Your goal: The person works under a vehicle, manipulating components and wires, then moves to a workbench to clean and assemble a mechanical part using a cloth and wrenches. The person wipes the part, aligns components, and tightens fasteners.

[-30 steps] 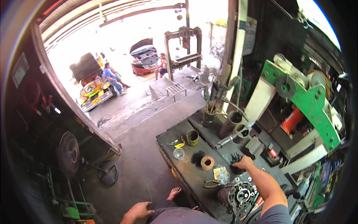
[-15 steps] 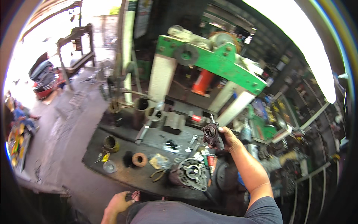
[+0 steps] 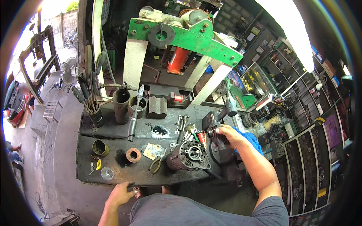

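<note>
My right hand is closed around a dark metal flanged part, seen nearly edge-on. It is beside the bench vise, and I cannot tell whether the two touch. My left hand hangs near the bench's front edge, fingers apart, with nothing visible in it; its fingertips look dark. A round metal housing with a holed, ported face stands on the bench between my hands. Pliers lie just left of it, and wrenches lie behind it.
A rusty ring, a clear cup and a small can stand on the left. Tubes of tools stand behind them. A green-and-white press frame rises at the back. Shelves line the right side.
The view has swung to the right. My right hand has brought the flanged part to the vise and turned it from face-on to nearly edge-on. My left hand remains near the bench's front.
</note>
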Tool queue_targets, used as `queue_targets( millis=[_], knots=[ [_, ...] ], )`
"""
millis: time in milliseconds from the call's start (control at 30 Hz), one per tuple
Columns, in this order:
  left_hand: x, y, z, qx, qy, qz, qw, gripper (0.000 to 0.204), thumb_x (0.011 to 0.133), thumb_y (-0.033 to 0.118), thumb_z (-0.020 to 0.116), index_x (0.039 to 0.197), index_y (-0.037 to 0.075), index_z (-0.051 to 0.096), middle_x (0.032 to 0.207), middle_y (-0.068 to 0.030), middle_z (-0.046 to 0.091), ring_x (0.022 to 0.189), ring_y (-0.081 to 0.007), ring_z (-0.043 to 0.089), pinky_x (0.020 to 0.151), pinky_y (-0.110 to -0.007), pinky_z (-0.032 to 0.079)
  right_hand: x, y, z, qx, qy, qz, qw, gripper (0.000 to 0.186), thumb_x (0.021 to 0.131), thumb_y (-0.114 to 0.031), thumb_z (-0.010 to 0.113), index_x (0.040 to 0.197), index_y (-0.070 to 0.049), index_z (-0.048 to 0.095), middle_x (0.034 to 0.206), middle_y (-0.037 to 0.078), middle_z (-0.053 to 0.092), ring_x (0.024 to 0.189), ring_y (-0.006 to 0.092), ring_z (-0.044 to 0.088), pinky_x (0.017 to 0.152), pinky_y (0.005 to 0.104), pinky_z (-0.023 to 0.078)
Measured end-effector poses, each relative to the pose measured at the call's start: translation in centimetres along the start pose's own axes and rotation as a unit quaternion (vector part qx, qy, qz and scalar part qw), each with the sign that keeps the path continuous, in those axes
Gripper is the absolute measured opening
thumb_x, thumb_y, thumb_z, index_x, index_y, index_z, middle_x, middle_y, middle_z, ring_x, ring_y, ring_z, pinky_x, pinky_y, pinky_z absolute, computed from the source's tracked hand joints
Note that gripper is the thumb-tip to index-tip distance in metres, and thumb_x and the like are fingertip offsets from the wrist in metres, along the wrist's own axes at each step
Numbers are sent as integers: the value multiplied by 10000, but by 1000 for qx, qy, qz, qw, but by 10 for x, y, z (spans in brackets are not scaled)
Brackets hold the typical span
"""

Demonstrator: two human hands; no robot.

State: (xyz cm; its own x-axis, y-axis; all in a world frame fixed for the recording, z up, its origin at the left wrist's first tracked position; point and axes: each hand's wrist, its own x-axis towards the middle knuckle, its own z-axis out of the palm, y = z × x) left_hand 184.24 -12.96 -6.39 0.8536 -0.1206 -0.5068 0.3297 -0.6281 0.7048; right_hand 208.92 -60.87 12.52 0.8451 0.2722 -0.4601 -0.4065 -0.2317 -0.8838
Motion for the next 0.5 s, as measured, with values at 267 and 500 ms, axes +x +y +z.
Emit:
queue_targets(
  millis=[267,500],
  knots=[
    [-30,-54,-5,-19,43,-64,997,646,918,288,883,1467,3,700,1414,-246,756,1355,-395,708,1153,-474,557,-32,-24,61,-377,13,-78,923,669,889,-324,896,1403,47,683,1154,129,811,1060,196,747,975,366,591],
    [-20,-49,-4,-26,40,-40,998,633,927,309,864,1451,-10,707,1392,-257,760,1329,-415,715,1138,-474,563,-50,-41,111,-568,34,-45,821,862,884,-436,893,1483,105,590,1064,340,795,1057,470,801,974,498,625]
  ],
)
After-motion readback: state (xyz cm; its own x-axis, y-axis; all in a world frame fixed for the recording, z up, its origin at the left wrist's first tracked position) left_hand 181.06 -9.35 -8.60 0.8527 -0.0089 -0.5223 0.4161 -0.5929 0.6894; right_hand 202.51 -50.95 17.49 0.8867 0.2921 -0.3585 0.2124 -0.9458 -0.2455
